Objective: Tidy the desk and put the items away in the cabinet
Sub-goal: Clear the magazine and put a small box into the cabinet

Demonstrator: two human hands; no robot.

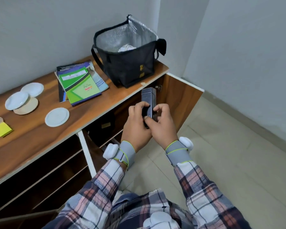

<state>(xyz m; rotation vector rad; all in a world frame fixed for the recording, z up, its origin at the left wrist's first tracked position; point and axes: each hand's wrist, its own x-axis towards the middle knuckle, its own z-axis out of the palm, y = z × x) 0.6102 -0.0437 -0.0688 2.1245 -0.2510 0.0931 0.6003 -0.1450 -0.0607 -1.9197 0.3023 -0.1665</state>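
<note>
A dark grey oblong box (pixel 148 96) is held upright in front of the open cabinet (pixel 180 98). My left hand (pixel 137 124) grips its lower left side and my right hand (pixel 162 123) grips its lower right, thumbs on its face. On the wooden desk top (pixel 92 111) lie a stack of green and blue booklets (pixel 79 83), three white round plates (pixel 57 116) (pixel 16 100) (pixel 32 89), woven coasters (pixel 27 106) and a yellow sticky-note pad (pixel 2 129). An open black insulated bag (pixel 127 63) stands at the desk's right end.
The cabinet door (pixel 185 103) stands open to the right over the tiled floor (pixel 221 146). Dark shelves (pixel 45 164) run under the desk, with a dark bag (pixel 104 126) on one. White walls close in behind and to the right.
</note>
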